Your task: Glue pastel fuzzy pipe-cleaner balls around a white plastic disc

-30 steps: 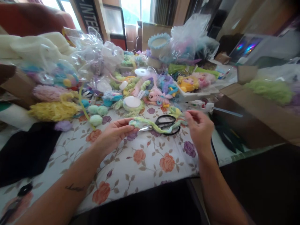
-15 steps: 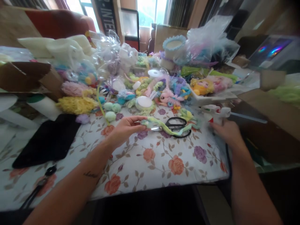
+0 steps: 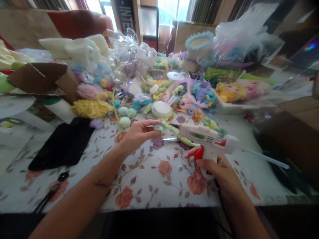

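Note:
My left hand (image 3: pixel 141 132) pinches one end of a fuzzy yellow-green strip (image 3: pixel 190 143) between thumb and fingertips. In my right hand (image 3: pixel 221 169) is a white hot glue gun (image 3: pixel 195 132), gripped by its handle, with fingers at the red trigger (image 3: pixel 198 152). Its dark nozzle points left, close to the pinched end; whether it touches cannot be made out. A clear glue stick (image 3: pixel 269 160) juts from the gun's rear. Below the strip lie the scissors (image 3: pixel 170 138), their blades showing and their handles hidden behind the gun.
Green pompoms (image 3: pixel 124 122) and a white ribbon spool (image 3: pixel 161 109) lie beyond my left hand. A black tablet (image 3: pixel 62 146) rests at left on the flowered tablecloth (image 3: pixel 149 186). Plush craft pieces and plastic bags (image 3: pixel 124 49) crowd the back; a white tray (image 3: pixel 236 108) stands right.
My right hand has lifted the glue gun from the right side and brought it left, its nozzle near my left hand. My left hand keeps its pinch. The view has shifted slightly.

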Available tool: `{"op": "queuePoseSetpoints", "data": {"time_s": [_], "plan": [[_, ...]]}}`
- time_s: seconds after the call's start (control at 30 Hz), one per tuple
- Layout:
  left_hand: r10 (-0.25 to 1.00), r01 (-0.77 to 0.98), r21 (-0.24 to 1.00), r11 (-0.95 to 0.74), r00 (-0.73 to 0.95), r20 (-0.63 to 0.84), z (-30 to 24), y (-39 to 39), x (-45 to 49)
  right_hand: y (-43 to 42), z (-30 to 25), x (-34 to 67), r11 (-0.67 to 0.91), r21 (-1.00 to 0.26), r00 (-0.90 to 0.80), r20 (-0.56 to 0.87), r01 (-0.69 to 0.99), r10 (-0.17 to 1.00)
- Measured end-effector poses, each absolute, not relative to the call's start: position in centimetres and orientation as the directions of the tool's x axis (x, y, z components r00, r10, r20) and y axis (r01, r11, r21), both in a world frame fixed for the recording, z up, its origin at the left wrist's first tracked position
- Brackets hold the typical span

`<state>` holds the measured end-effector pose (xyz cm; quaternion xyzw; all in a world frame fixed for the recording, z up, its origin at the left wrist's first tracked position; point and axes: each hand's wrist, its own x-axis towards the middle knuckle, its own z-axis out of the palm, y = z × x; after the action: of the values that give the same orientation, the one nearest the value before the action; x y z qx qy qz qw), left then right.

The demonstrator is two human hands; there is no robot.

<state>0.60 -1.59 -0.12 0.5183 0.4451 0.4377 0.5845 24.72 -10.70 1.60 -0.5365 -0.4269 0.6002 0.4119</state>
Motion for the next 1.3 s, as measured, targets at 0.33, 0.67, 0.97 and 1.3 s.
{"op": "queuePoseSetpoints", "data": {"time_s": [0.33,0.67,0.97,1.3], "plan": [[0.944,-0.023,0.992,0.125,0.310,-0.112,-0.1,-2.0,1.1,-11.4,0.6,24.2,-0.381,-0.924,-0.124,-0.375,-0.029,0.919],[0.935,-0.015,0.990,0.140,0.332,-0.127,0.5,-2.4,1.3,-11.3,-0.2,24.3,-0.427,-0.904,-0.119,-0.426,0.020,0.897],[0.935,-0.010,0.990,0.143,0.328,-0.132,0.4,-2.4,1.3,-11.1,-0.7,24.6,-0.415,-0.910,-0.122,-0.414,0.018,0.902],[0.937,-0.020,0.989,0.146,0.323,-0.132,0.6,-2.3,1.3,-11.2,-0.7,24.4,-0.404,-0.915,-0.166,-0.394,-0.028,0.904]]}}
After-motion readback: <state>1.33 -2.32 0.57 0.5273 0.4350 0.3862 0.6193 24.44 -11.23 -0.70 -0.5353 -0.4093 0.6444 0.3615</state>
